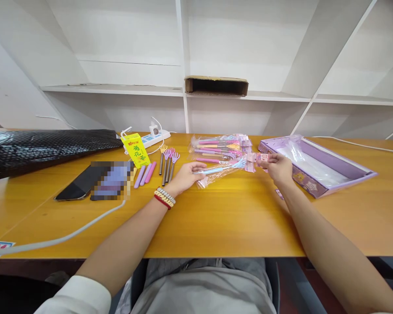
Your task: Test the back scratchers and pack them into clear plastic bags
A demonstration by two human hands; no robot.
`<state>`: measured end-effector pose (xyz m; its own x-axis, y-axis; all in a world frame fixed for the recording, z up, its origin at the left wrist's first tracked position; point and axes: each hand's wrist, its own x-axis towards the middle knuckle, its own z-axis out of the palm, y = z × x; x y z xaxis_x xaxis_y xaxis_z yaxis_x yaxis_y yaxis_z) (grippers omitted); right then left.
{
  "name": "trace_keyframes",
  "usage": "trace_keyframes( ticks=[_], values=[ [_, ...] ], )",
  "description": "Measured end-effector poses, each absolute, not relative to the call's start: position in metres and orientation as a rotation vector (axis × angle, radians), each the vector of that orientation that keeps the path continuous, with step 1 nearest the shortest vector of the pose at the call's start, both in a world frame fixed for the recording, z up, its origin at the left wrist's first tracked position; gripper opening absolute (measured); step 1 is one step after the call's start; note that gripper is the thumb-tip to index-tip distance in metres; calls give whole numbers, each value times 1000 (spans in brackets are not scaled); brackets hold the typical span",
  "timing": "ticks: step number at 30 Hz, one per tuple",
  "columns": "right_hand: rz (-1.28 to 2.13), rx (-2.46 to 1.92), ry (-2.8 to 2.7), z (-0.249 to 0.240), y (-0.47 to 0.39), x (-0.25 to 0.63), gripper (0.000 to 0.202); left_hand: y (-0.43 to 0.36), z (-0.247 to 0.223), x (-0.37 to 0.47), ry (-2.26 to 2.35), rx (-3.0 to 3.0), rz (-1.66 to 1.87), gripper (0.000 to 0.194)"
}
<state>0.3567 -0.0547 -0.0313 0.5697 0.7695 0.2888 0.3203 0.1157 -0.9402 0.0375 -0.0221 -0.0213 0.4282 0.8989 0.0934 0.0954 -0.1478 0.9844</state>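
Scratcher, light blue inside a clear bag, lies left of the box, and I have it at both ends. Its long axis runs roughly sideways: the clawed head points toward the box, the handle end away from it. My right hand is the nearer to the box; thumb and fingers are pinched together on the pink card at the bag's head end, so from those fingers the piece stretches away from the box. My left hand, on the side farther from the box, has its fingers curled close around the handle end, with hardly any gap. From this distance I cannot tell how firmly either hand presses, or whether the bag rests on the table. Just beyond the bag, also left of the box, I see a pile of packed pieces. Farther left of the box lie loose claws with metal stems, then coloured grips.
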Motion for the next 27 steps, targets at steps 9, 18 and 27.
trace_keyframes(
  ticks=[9, 18, 27],
  values=[
    [881, -1212, -1023, -24, -61, 357, 49, -18, -17, 28, 859, 1340, 941, 46],
    [928, -1216, -1148, -22, -64, 356, 29, -17, -16, 27, 860, 1348, 957, 44],
    [846, -1297, -1129, -29, -59, 359, 31, -17, -16, 26, 871, 1369, 931, 45]
  ],
)
